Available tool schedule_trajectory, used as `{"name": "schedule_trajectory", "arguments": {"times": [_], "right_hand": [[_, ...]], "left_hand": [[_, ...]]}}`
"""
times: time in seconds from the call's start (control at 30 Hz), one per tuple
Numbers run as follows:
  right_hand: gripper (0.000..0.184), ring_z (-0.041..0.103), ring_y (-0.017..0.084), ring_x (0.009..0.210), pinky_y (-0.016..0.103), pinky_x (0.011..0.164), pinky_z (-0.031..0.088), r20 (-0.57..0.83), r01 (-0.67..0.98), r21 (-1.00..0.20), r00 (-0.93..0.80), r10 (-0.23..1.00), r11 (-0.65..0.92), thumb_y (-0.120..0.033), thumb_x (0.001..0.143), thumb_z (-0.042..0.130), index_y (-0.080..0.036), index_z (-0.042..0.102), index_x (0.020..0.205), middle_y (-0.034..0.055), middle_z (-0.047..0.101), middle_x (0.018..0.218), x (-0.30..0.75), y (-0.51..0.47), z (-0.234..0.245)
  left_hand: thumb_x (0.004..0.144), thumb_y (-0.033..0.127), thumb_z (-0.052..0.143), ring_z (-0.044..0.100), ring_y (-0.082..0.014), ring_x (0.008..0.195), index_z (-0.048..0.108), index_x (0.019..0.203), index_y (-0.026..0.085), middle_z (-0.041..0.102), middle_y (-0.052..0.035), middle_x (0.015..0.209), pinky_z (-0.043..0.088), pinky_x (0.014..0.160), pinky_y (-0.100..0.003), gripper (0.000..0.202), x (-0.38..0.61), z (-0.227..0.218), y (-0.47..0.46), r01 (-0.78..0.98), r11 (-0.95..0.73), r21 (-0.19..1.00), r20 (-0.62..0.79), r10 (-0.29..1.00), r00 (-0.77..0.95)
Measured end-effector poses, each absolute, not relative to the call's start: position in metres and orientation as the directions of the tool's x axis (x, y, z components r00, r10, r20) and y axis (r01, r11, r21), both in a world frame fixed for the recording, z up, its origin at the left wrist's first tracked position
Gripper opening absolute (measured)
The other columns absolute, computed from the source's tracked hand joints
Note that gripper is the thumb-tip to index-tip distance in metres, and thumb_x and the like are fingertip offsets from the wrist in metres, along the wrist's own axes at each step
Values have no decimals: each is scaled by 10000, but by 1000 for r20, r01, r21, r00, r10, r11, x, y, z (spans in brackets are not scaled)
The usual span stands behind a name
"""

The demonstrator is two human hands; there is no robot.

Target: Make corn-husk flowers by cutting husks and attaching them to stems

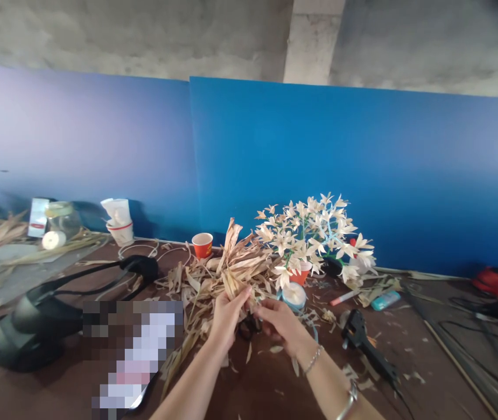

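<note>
My left hand (226, 318) is closed around a strip from the pile of dried corn husks (223, 271) on the brown table (270, 385). My right hand (280, 322) is beside it, fingers curled at the same husk near a dark object I cannot make out. Behind the hands stands a bouquet of pale husk flowers (314, 233) in an orange-red pot (300, 274). A roll of tape (294, 294) lies just beyond my right hand.
A black glue gun (363, 341) with its cord lies at the right. A red paper cup (202, 245), stacked white cups (120, 224), a jar (63, 219), a pen (343, 298), a black headset-like device (39, 326) and a blurred patch sit on the table. Blue panels back it.
</note>
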State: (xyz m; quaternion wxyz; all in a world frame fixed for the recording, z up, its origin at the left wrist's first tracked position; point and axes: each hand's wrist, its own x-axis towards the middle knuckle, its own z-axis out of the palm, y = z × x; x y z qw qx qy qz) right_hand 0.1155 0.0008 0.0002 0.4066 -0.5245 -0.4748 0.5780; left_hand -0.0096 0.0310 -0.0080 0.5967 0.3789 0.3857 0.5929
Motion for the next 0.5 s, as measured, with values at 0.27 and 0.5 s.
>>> {"name": "schedule_trajectory", "arguments": {"times": [0.27, 0.5], "right_hand": [[171, 246, 23, 301, 185, 338, 79, -268, -110, -958, 23, 963, -264, -275, 629, 613, -152, 515, 562, -85, 382, 333, 114, -5, -3], [142, 362, 39, 316, 170, 321, 136, -231, 20, -973, 17, 973, -231, -275, 656, 608, -136, 596, 631, -34, 523, 422, 139, -21, -2]], "left_hand": [[580, 385, 702, 462, -78, 429, 588, 560, 120, 544, 21, 482, 344, 440, -194, 290, -8, -9, 27, -305, -41, 952, 33, 999, -31], [651, 447, 592, 562, -183, 528, 587, 725, 143, 601, -30, 573, 410, 515, -274, 314, -26, -5, 39, 231, -126, 965, 156, 981, -117]]}}
